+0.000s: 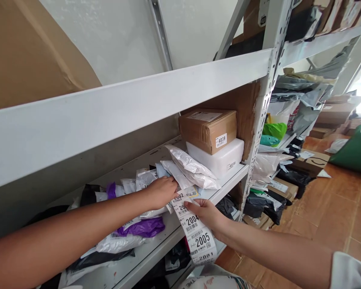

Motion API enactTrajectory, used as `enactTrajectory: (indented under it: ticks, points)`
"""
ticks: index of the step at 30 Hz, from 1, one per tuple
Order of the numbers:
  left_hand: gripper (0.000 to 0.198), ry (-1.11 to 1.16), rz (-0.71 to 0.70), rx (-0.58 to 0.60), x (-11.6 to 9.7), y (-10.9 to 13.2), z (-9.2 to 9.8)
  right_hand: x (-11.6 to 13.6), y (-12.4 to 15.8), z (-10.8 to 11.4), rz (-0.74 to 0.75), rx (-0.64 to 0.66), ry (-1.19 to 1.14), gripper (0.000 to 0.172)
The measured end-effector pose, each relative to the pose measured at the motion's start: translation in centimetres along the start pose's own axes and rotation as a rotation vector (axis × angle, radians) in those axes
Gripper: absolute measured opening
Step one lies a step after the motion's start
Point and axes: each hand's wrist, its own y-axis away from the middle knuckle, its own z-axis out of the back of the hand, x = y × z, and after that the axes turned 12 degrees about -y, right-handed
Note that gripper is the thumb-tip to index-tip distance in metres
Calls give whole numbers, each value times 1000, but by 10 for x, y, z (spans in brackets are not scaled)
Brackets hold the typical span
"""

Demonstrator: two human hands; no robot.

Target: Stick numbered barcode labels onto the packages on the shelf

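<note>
Pinching a long strip of white paper labels with black numbers (200, 237), the right hand (207, 214) has thumb and fingers clamped near its upper end; the strip hangs over the near edge of the white metal shelf (156, 252). The left hand (163, 192) is bent beside glossy white plastic parcels (195, 170); its grip cannot be told. Far right, a brown cardboard box (209, 126) sits on a white, block-shaped package (215, 154).

White label strip (195, 227) with black digits (202, 239), purple bag (144, 227), brown box (209, 127)
</note>
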Motion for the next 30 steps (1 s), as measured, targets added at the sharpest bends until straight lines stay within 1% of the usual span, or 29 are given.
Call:
enactTrajectory:
  ticks: [2, 5, 8, 11, 13, 15, 18, 19, 21, 23, 24, 25, 26, 28, 29, 30]
  points:
    - [22, 18, -1, -12, 1, -1, -4, -3, 3, 5, -3, 12, 12, 46]
    - [20, 108, 38, -21, 1, -2, -8, -3, 7, 12, -25, 31, 8, 48]
    - [20, 185, 108, -23, 0, 0, -7, -1, 9, 22, 8, 102, 42, 49]
    - [35, 225, 175, -23, -2, 4, -3, -1, 9, 33, 39, 179, 118, 48]
    - [42, 252, 211, -10, -2, 6, -1, -3, 9, 40, 43, 197, 161, 46]
    - [38, 245, 222, -10, -3, 7, -1, -5, 11, 45, 38, 204, 203, 46]
    - [22, 173, 187, -30, -4, 8, -1, -5, 18, 51, -15, 242, 289, 48]
    - [21, 157, 188, -33, -5, 9, -1, -3, 20, 53, -22, 253, 314, 47]
    - [27, 137, 228, -76, -4, 11, 2, 4, 25, 55, 12, 252, 326, 42]
    - [39, 82, 238, -199, 1, 13, 6, 15, 29, 54, 86, 251, 313, 37]
    - [42, 44, 186, -269, 5, 13, 7, 21, 30, 53, 114, 266, 314, 35]
    - [42, 13, 88, -322, 9, 12, 9, 26, 30, 50, 135, 289, 325, 34]
    - [38, 1, -38, -349, 14, 10, 10, 30, 29, 47, 158, 315, 345, 33]
    - [23, 39, -289, -323, 25, 5, 9, 34, 26, 38, 225, 353, 393, 30]
    - [16, 71, -377, -299, 29, 2, 8, 35, 23, 32, 266, 363, 406, 30]
    - [13, 100, -433, -282, 32, 0, 7, 34, 19, 27, 304, 368, 411, 30]
